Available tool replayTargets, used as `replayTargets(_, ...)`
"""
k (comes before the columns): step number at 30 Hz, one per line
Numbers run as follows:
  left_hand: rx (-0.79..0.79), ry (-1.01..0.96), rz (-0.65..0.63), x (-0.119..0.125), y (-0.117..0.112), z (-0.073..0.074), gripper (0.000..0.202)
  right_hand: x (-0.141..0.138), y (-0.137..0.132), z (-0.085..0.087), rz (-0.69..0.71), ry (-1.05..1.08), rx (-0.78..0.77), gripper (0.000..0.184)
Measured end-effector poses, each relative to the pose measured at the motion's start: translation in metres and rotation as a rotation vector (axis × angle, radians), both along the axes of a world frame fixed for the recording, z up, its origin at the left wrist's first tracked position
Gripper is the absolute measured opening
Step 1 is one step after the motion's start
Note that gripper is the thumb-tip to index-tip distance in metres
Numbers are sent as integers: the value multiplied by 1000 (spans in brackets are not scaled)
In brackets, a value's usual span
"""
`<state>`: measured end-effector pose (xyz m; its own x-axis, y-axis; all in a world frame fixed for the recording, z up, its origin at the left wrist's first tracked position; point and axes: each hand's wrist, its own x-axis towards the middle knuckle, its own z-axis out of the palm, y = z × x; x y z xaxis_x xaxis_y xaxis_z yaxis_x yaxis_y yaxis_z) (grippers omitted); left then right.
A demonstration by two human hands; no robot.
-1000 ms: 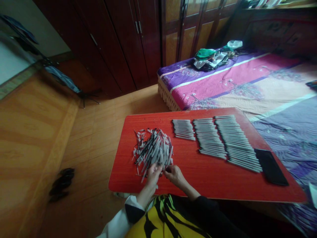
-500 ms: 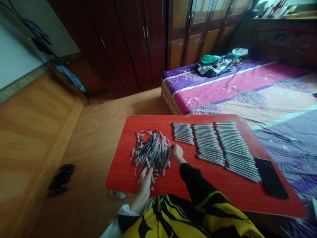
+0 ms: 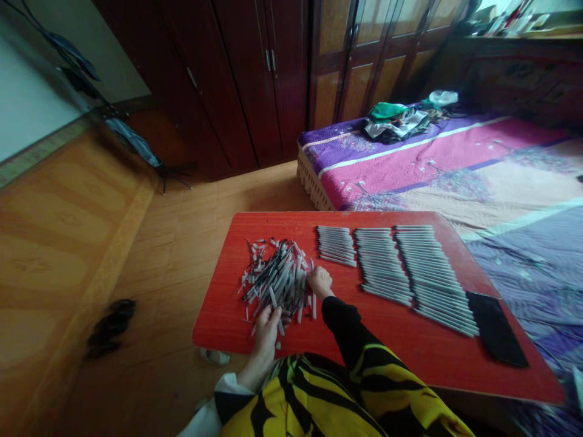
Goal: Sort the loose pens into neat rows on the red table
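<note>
A loose pile of grey and white pen parts (image 3: 277, 276) lies on the left half of a red table (image 3: 392, 340). My left hand (image 3: 266, 325) rests at the pile's near edge with its fingers stretched onto the pieces. My right hand (image 3: 320, 282) is curled closed at the pile's right edge; what it holds is too small to make out. To the right lie three neat rows of assembled pens: a short row (image 3: 337, 244), a middle row (image 3: 382, 264) and a long row (image 3: 435, 276).
A black phone (image 3: 496, 328) lies at the table's right end. A bed with a purple and pink quilt (image 3: 432, 164) stands behind, with clothes (image 3: 396, 115) heaped on it. Dark wardrobes (image 3: 255, 79) line the wall. Black slippers (image 3: 109, 328) lie on the wooden floor.
My hands were together at the pile's near edge. The right hand has since reached out to the pile's right edge while the left stayed at the near edge.
</note>
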<state>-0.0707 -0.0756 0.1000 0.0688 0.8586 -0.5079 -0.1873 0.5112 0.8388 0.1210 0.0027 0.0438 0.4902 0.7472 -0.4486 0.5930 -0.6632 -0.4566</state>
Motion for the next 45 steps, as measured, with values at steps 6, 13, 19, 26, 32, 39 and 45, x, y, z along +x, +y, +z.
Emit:
replayTargets(6,12,33,-70,5,2,1,40,-17,-7,-2,0,-94,38,33)
replayTargets(13,-3,43,-92,6,1,5,37,-24,-14,-3,-151,-47,42,33)
replayTargets(19,-18,40,-89,5,2,1,32,-14,-17,-1,-348,48,116,22)
replayTargets(26,31,59,-135,11,2,11,35,6,-26,12,-548,203,379,20)
replayTargets(32,157,127,-265,18,1,23,29,3,-44,39,-639,561,572,27)
replayTargets(39,34,-82,-183,22,4,30,34,-8,-79,103,-607,1125,846,40)
replayTargets(45,-328,-432,93,26,30,52,16,-22,-107,135,-475,1026,921,24)
